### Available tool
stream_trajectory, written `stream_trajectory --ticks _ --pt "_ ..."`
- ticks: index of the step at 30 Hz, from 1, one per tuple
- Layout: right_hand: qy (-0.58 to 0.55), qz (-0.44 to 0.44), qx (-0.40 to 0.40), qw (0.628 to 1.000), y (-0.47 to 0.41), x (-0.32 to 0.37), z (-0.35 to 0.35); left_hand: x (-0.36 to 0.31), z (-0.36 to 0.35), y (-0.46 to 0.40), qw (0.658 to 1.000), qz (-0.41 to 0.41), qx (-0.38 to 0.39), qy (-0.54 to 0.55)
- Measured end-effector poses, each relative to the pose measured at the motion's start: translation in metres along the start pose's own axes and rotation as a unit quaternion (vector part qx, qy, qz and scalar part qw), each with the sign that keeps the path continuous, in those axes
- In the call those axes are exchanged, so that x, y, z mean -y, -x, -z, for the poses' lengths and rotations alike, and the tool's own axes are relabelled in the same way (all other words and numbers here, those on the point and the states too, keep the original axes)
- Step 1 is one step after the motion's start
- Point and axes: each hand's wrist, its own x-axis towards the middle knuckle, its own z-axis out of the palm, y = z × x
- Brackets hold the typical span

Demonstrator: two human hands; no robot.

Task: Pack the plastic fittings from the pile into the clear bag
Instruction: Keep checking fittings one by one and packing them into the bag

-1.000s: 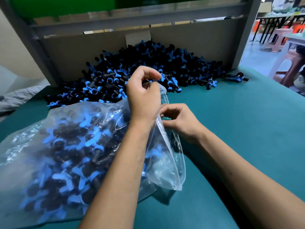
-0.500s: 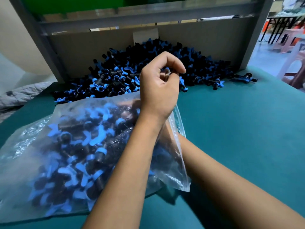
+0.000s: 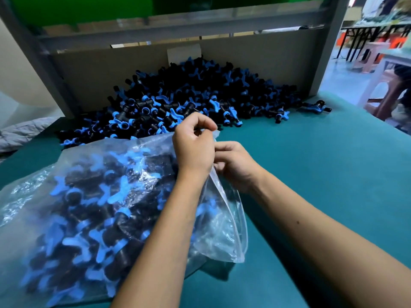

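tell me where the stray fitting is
Head view, far right: the stray fitting lies alone on the green table, just right of the pile, near the grey post.

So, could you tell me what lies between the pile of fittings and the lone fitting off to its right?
Only bare green tabletop, in the head view, separates the pile from the lone fitting.

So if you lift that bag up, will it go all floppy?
Probably. The bag is thin, crinkled film, so it would likely sag around its load. It looks stuffed with fittings, so it may feel heavy. Both hands, left and right, pinch its mouth, which could slip.
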Motion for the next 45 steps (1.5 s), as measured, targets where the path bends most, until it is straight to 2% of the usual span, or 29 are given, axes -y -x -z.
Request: stream_trajectory --ticks 2,4,6,8,10,12,15,20,26,28,34,36,39,41,42,44,45 --pt "-0.008 0.023 -0.128 0.991 -0.005 0.002 0.012 0.012 0.003 0.002 0.998 0.025 0.012 -0.063" --pt "0.036 0.055 -0.251 0.966 -0.015 0.004 0.024 0.024 0.007 0.003 0.99 0.035 0.038 -0.134" --pt "0.216 0.08 -0.3 0.926 -0.029 0.005 0.035 0.031 0.008 0.005 0.978 0.025 0.072 -0.193" --pt "0.431 0.087 -0.25 0.863 -0.044 0.005 0.046 0.033 0.008 0.005 0.97 0.021 0.091 -0.225" --pt "0.558 0.082 -0.198 0.802 -0.064 0.009 0.055 0.032 0.007 0.005 0.966 0.019 0.096 -0.24" --pt "0.622 0.069 -0.17 0.761 -0.079 0.014 0.06 0.033 0.007 0.005 0.965 0.02 0.097 -0.243" --pt "0.666 0.024 -0.133 0.733 -0.095 0.018 0.069 0.033 0.008 0.004 0.966 0.023 0.097 -0.239" --pt "0.641 0.02 -0.108 0.76 -0.105 0.017 0.079 0.034 0.006 0.004 0.965 0.027 0.099 -0.241" --pt "0.59 0.113 -0.2 0.774 -0.088 0.0 0.09 0.033 0.006 0.006 0.964 0.028 0.103 -0.245" --pt "0.584 0.127 -0.204 0.776 -0.087 0.001 0.092 0.033 0.006 0.007 0.962 0.023 0.108 -0.249" --pt "0.643 0.023 -0.133 0.754 -0.111 0.016 0.087 0.034 0.005 0.009 0.956 0.02 0.112 -0.269" --pt "0.623 0.032 -0.149 0.767 -0.112 0.019 0.085 0.034 0.006 0.009 0.957 0.021 0.11 -0.268" --pt "0.581 0.1 -0.213 0.779 -0.096 0.02 0.082 0.034 0.006 0.008 0.958 0.021 0.11 -0.264" --pt "0.507 0.137 -0.251 0.813 -0.076 0.018 0.077 0.032 0.006 0.008 0.961 0.016 0.103 -0.256" --pt "0.431 0.142 -0.25 0.855 -0.065 0.018 0.075 0.032 0.006 0.007 0.964 0.011 0.094 -0.25" --pt "0.243 0.136 -0.186 0.942 -0.042 0.016 0.07 0.031 0.006 0.006 0.967 0.006 0.077 -0.245" --pt "0.167 0.126 -0.147 0.967 -0.031 0.013 0.068 0.031 0.007 0.005 0.968 0.003 0.071 -0.242"
